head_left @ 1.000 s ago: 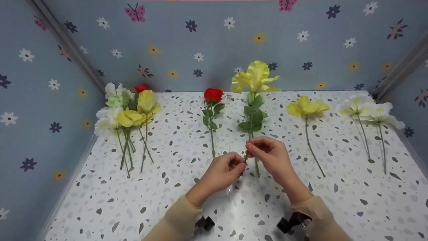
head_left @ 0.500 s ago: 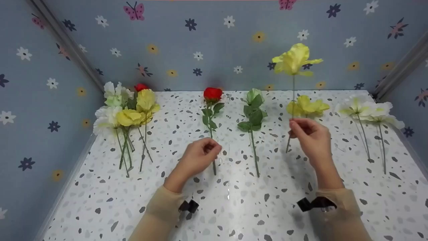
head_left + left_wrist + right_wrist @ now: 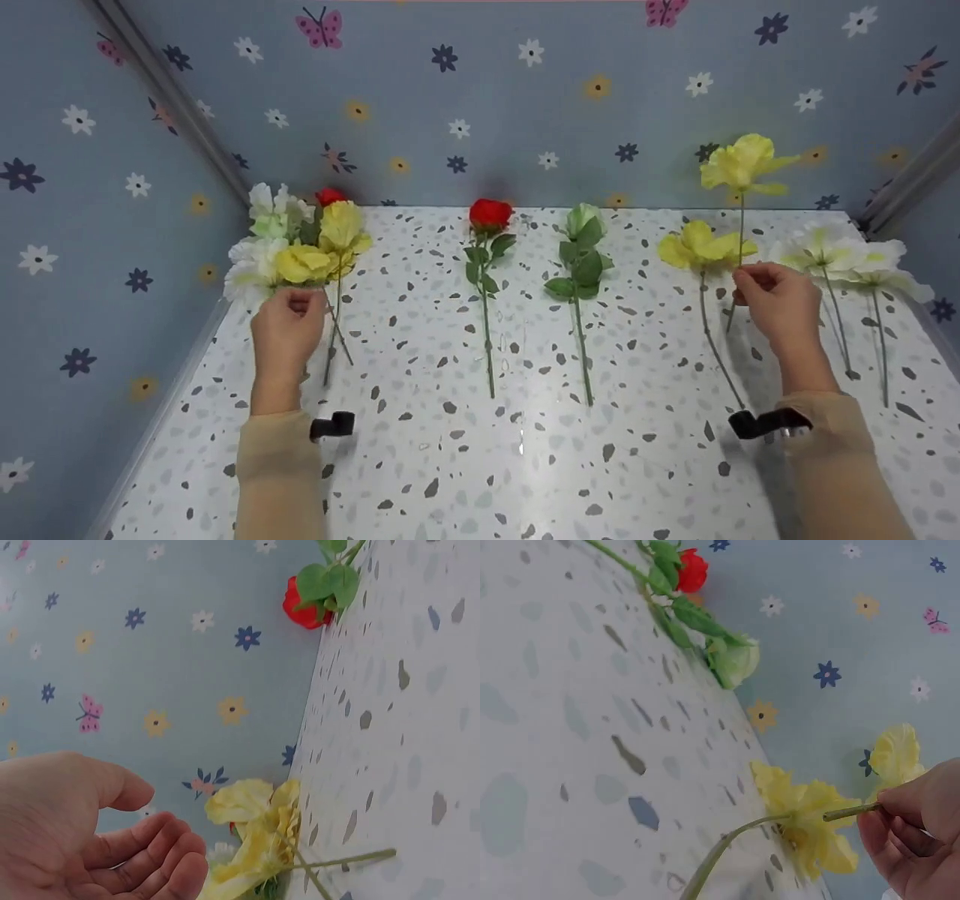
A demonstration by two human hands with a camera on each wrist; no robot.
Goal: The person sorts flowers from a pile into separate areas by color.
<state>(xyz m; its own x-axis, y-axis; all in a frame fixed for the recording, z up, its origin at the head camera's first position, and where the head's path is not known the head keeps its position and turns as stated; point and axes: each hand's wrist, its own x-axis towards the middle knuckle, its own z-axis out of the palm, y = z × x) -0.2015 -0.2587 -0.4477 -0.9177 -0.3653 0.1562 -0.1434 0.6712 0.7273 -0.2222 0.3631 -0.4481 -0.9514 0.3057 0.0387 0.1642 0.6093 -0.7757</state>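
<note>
My right hand (image 3: 780, 304) pinches the thin stem of a yellow flower (image 3: 746, 165) between thumb and fingertips and holds it upright above the table. Its cut stem end pokes out past the fingers in the right wrist view. Just left of it lies another yellow flower (image 3: 701, 244), with a bent stem. My left hand (image 3: 289, 326) hovers over the stems of a mixed bunch at the far left, fingers loosely curled. In the left wrist view a gap shows between thumb and fingers, with nothing in it. Yellow flowers (image 3: 251, 840) of the bunch are beside those fingertips.
A red rose (image 3: 490, 216) and a pale green rose (image 3: 585, 223) lie mid-table with stems toward me. White flowers (image 3: 877, 266) lie at the right. The bunch also holds white flowers (image 3: 255, 259) and a red bloom (image 3: 328, 196). A patterned wall (image 3: 420, 97) backs the speckled table (image 3: 420, 480).
My right hand has carried the yellow flower from the middle to the right. The left hand has let go of its stem and moved left to the bunch.
</note>
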